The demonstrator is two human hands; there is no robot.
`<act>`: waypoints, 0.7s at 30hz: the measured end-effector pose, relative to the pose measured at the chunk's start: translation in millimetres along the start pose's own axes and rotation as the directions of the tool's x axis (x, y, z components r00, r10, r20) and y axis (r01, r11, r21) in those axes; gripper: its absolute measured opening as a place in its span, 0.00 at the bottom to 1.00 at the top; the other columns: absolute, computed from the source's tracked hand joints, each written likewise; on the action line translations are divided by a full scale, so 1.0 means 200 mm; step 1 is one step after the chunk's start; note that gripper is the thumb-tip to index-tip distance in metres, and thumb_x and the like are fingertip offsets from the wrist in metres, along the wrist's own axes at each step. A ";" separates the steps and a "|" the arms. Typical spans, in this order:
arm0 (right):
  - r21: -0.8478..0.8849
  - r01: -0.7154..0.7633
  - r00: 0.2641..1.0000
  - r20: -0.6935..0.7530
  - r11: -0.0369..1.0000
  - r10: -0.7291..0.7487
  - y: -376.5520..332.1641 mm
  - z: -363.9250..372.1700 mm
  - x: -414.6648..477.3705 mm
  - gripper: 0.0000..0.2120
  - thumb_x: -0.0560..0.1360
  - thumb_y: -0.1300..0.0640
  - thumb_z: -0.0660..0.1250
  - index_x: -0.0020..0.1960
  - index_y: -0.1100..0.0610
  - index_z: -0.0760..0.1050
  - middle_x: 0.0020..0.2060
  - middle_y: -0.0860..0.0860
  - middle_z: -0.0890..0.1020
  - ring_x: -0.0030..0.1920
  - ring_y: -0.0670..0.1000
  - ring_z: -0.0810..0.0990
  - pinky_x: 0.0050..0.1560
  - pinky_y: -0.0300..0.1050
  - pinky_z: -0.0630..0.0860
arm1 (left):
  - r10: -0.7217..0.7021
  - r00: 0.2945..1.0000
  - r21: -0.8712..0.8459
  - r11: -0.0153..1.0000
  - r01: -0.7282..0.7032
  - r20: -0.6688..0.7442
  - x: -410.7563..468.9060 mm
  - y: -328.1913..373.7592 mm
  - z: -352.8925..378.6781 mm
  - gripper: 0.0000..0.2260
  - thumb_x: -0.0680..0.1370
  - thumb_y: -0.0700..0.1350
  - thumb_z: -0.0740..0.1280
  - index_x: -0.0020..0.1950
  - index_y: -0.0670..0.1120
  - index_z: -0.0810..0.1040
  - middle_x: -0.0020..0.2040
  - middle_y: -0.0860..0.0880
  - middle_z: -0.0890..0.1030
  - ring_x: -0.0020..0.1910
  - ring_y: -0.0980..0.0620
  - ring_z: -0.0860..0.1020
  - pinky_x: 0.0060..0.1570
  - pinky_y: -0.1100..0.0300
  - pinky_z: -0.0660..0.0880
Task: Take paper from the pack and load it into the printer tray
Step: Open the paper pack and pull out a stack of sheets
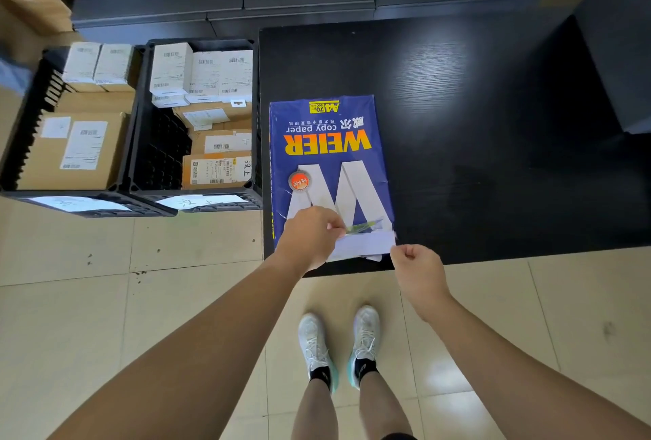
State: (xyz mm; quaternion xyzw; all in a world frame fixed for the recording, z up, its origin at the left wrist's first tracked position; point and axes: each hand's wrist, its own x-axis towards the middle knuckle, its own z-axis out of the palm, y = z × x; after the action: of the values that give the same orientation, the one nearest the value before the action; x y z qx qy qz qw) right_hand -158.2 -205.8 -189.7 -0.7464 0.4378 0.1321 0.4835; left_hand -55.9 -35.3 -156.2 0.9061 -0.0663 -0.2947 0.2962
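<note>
From the head camera, looking straight down, the pack of copy paper (331, 171) lies flat on the dark table (475, 122), its open end turned toward the person and brought right to the near edge, probably so the sheets can be drawn out toward the body without leaning over. The left hand (310, 238) rests on the pack's near end, its grip closed in a pinch on the torn wrapper flap (363, 226), which looks meant to peel the wrapping back and steady the pack. Under that flap the white paper (366, 244) shows, still inside the pack and sticking out slightly past the table edge. The right hand (417, 270) sits at the near right corner of the sheets, fingers curled into a loose, nearly closed grip; whether it actually has hold of the paper's corner I cannot tell. No printer or tray shows here, so loading lies ahead. To the left, two black crates (141, 157) of labelled boxes stand on the tiled floor (176, 298), touching the table's side.
</note>
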 end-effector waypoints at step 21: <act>0.124 -0.103 0.980 0.181 0.987 0.080 0.12 -0.05 -0.02 0.11 0.76 0.56 0.68 0.39 0.62 0.80 0.32 0.56 0.82 0.32 0.52 0.77 0.46 0.52 0.80 | 0.059 0.998 0.085 0.994 -0.061 0.026 -0.02 -0.02 0.01 0.09 0.78 0.43 0.66 0.46 0.48 0.86 0.45 0.53 0.80 0.51 0.47 0.79 0.56 0.46 0.75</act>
State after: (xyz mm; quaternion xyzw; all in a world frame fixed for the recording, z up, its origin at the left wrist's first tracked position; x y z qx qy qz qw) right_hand -180.7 -215.1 -196.5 -0.6771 0.4352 0.1901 0.5621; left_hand -61.7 -32.1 -158.1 0.9120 -0.1097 -0.2931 0.2651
